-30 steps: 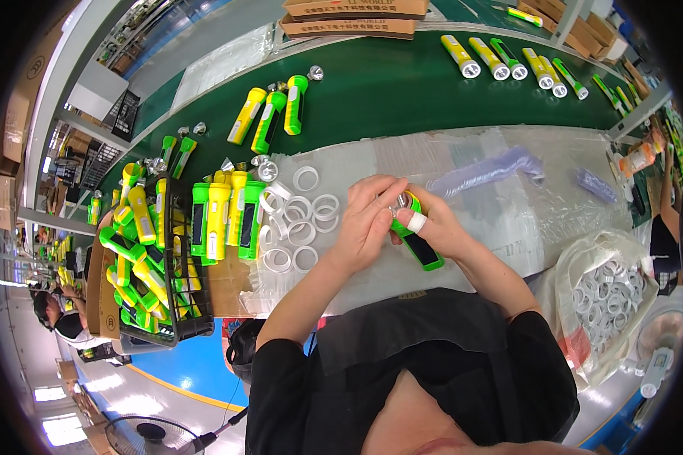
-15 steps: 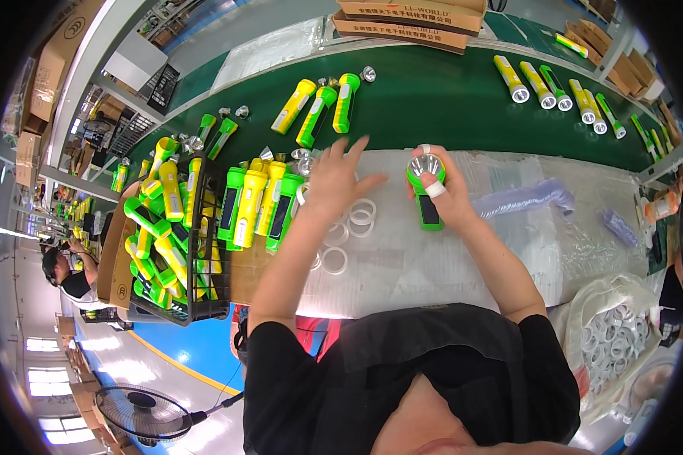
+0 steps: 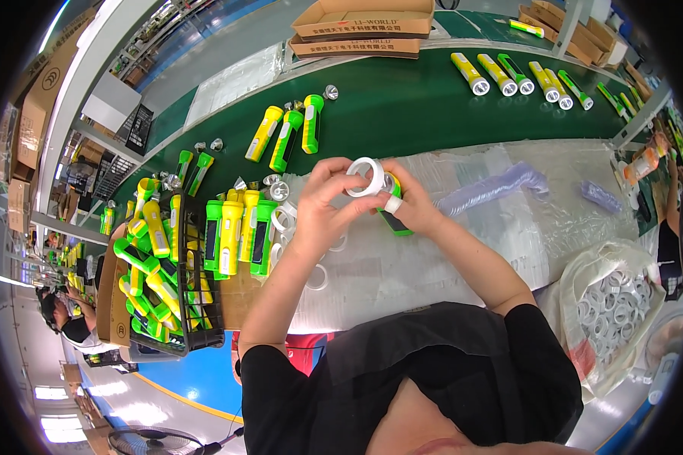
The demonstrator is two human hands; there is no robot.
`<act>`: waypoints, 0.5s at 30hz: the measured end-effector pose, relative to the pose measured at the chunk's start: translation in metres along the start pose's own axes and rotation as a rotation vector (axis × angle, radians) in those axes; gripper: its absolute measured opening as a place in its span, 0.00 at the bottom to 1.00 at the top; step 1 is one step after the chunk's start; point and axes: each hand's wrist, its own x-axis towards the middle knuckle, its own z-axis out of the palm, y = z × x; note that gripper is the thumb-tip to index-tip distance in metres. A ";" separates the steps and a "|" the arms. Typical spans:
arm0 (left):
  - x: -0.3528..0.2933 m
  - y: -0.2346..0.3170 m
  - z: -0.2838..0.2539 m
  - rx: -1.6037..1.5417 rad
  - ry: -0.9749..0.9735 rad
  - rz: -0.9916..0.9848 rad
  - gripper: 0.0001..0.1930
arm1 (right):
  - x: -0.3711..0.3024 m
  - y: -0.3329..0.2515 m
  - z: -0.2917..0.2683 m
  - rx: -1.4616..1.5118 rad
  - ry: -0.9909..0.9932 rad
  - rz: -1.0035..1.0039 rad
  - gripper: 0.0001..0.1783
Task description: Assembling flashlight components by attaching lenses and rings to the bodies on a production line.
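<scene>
My left hand point(image 3: 328, 203) pinches a white plastic ring point(image 3: 365, 161) between thumb and fingers, its opening facing me. Close beside it, my right hand point(image 3: 416, 200) is closed round a green and yellow flashlight point(image 3: 396, 221). The ring is in front of the flashlight's head and partly hides it; I cannot tell whether they touch. More white rings lie on the plastic-covered worktop near my left forearm, among them a loose ring point(image 3: 326, 277). Left of them, several yellow and green flashlights point(image 3: 231, 236) stand upright in a group, with silver reflector cups behind them.
A black crate point(image 3: 218, 322) full of flashlights is at the left. Flashlights point(image 3: 263, 134) lie on the green bench ahead, others point(image 3: 498, 74) at far right. Purple plastic film point(image 3: 493, 189) lies right of my hands. A white sack point(image 3: 655, 274) holds many rings. Cardboard trays point(image 3: 354, 49) sit behind.
My left hand, open and empty over the worktop before, now holds a white ring up at the flashlight. My right hand keeps the flashlight, now tilted. The whole view has shifted.
</scene>
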 end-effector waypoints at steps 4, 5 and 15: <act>-0.009 -0.006 0.003 0.041 -0.064 -0.024 0.20 | -0.002 -0.003 -0.003 -0.128 -0.039 -0.017 0.21; -0.009 -0.006 0.003 0.042 -0.063 -0.021 0.20 | -0.003 -0.003 -0.004 -0.181 -0.046 -0.075 0.21; 0.005 0.004 0.007 0.103 -0.179 0.069 0.27 | 0.005 -0.070 -0.036 -0.735 -0.166 -0.307 0.26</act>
